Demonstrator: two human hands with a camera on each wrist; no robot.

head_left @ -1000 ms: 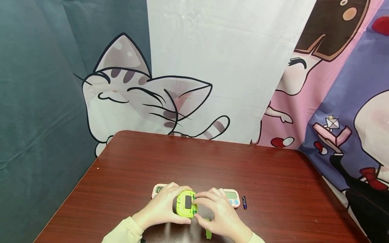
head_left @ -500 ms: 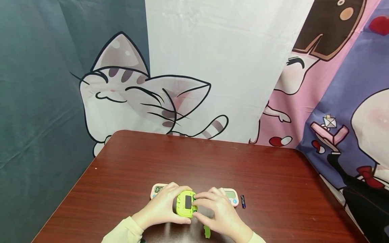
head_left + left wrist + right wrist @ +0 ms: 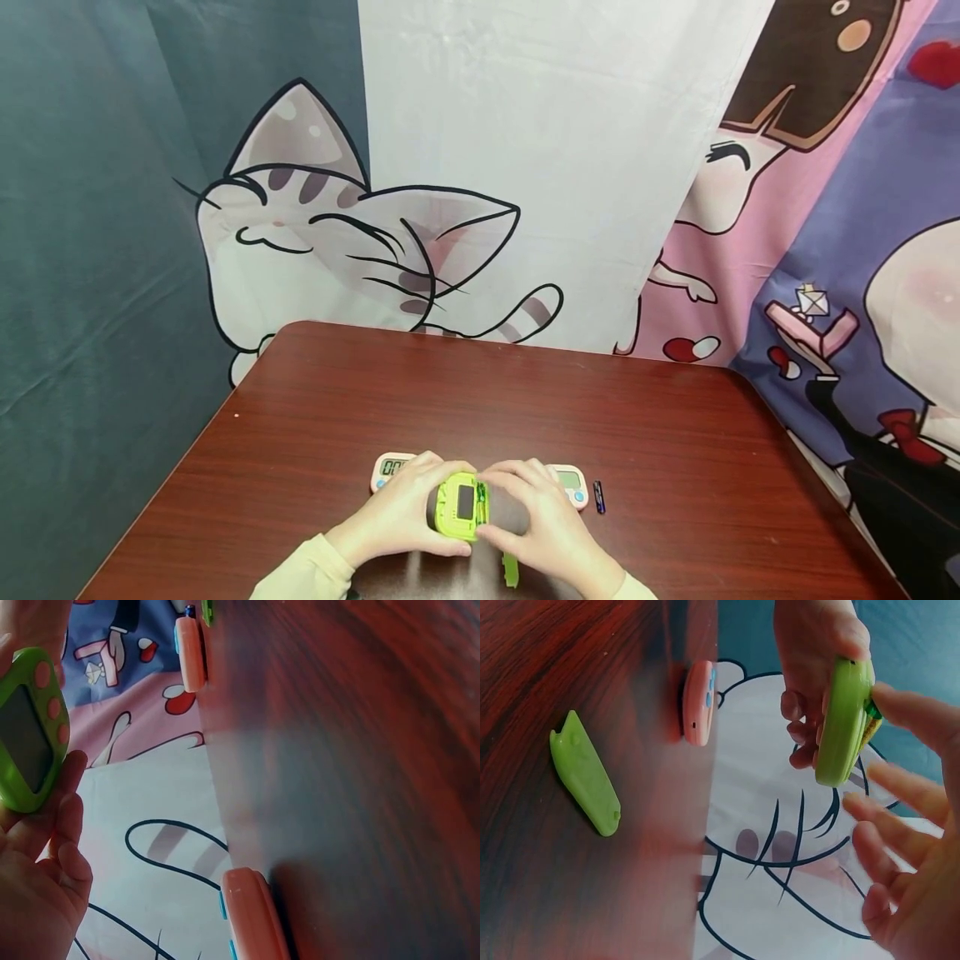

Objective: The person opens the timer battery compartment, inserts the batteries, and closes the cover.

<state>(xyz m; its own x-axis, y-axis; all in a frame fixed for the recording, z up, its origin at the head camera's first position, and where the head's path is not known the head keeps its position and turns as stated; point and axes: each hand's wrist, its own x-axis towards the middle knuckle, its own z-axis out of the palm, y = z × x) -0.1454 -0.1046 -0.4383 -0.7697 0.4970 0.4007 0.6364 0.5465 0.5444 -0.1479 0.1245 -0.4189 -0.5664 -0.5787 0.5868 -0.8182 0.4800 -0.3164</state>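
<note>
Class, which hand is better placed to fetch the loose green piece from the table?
Probably the right hand: it is nearer the green piece, while the left hand grips the green device.

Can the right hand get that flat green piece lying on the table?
Probably yes. The right hand looks loosely open, and the green piece lies on the table with nothing on top. The hand would just leave the green gadget and reach down.
</note>
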